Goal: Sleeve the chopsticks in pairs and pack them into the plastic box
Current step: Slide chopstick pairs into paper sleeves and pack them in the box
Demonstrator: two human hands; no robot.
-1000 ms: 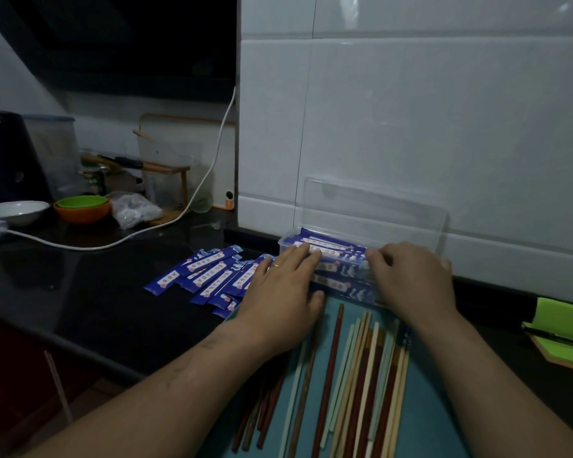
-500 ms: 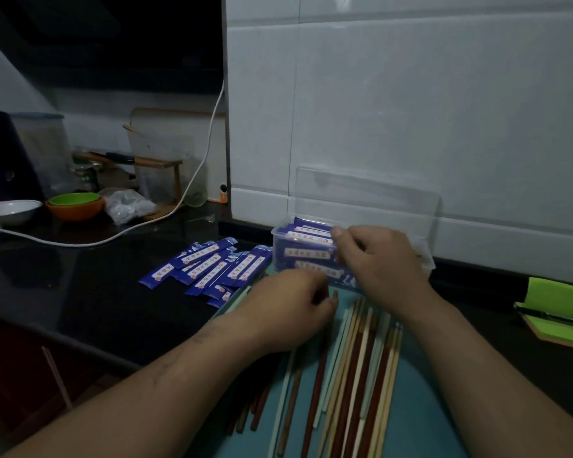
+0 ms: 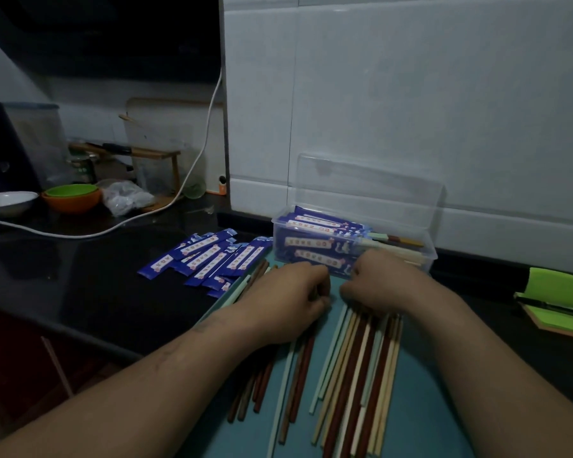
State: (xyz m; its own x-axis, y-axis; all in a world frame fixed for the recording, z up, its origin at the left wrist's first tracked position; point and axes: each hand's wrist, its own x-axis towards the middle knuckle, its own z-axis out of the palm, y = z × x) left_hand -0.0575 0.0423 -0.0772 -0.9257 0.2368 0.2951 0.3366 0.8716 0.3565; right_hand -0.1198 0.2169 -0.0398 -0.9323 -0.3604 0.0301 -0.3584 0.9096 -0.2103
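Right at the middle, the loose chopsticks (image 3: 354,368) lie spread side by side on a teal mat (image 3: 420,408), brown, cream and pale green ones mixed, their far ends under the two hands. The left hand (image 3: 285,295) rests on the left-hand group with its fingers curled; a dark tip shows between finger and thumb, so it pinches a chopstick there. The right hand (image 3: 384,284) sits just beside it, knuckles up and fingers curled down over the tops of the right-hand group; whether it grips one I cannot tell.

Just beyond the hands stands the clear plastic box (image 3: 427,256), at the far edge of the mat and close to the tiled wall (image 3: 411,94). Sleeved pairs (image 3: 311,241) lie flat inside it, blue sleeves toward the left and bare chopstick ends poking out toward the right. Its lid (image 3: 371,183) stands open, upright against the wall.

Left of the box, empty sleeves (image 3: 209,256) lie fanned in a loose heap on the dark surface (image 3: 90,276). Farther left, well apart, are a white cable (image 3: 80,234), a crumpled plastic bag (image 3: 126,196), an orange bowl (image 3: 72,206) with a green bowl (image 3: 70,189) nested in it, and a white dish (image 3: 9,201). At the far right lies a green notebook (image 3: 556,292).
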